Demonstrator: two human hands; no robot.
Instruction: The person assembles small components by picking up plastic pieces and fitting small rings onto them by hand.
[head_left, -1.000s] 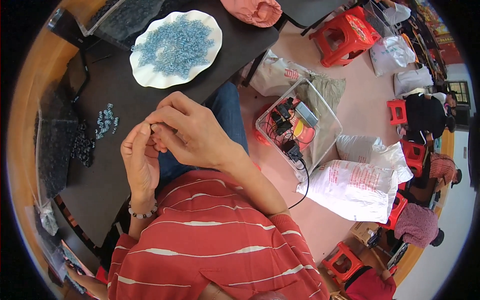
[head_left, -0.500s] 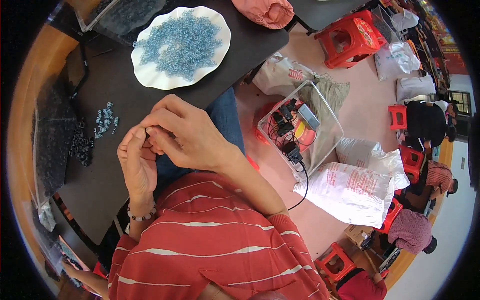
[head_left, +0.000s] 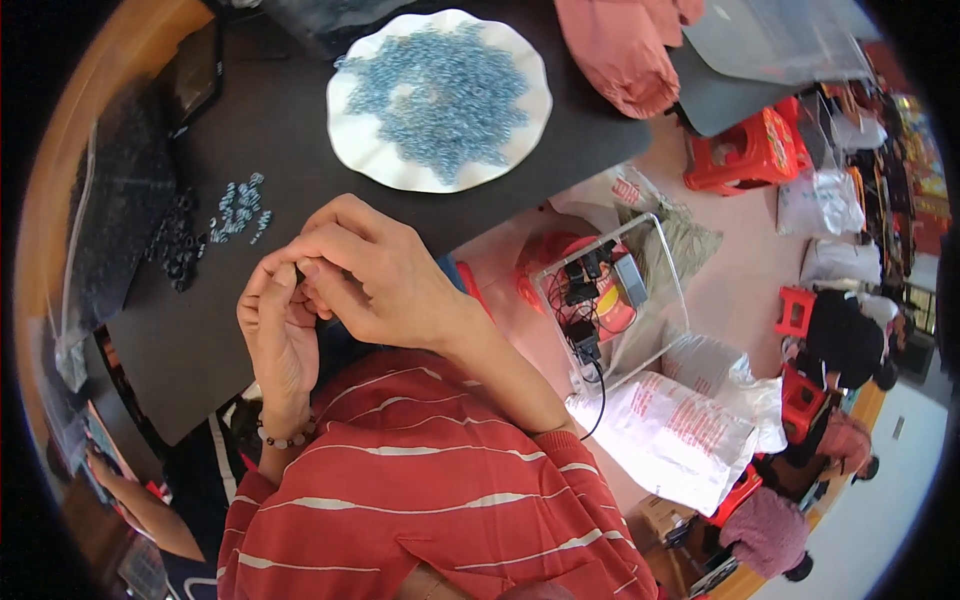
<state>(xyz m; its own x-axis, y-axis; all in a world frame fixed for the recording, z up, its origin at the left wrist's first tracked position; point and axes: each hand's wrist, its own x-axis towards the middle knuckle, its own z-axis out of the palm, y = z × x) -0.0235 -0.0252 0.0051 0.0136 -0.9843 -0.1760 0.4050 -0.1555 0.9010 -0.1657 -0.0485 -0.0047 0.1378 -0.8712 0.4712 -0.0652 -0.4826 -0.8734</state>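
My left hand [head_left: 280, 345] and my right hand [head_left: 385, 280] meet in front of my chest, fingertips pinched together. Between the thumbs and fingertips shows a small dark piece [head_left: 299, 272], mostly covered, its kind too small to make out. Just left of the hands, a few small bluish coil springs [head_left: 238, 208] lie loose on the dark table [head_left: 200, 350]. Beside them sits a little heap of black ring-like parts [head_left: 178, 245]. Beyond my hands stands a white wavy-edged plate [head_left: 400, 178] covered with many more coil springs [head_left: 470, 110].
A clear-sided bin of black parts [head_left: 120, 210] stands at the table's left. Pink cloth [head_left: 630, 65] lies at the far right. On the floor are a clear frame-like box with black adapters [head_left: 588, 345], white sacks [head_left: 670, 435] and red stools [head_left: 745, 155]. Another person's arm [head_left: 150, 505] shows lower left.
The view has turned, so the plate and table appear shifted right and the bin nearer. My hands keep the same pinch, with almost no finger movement.
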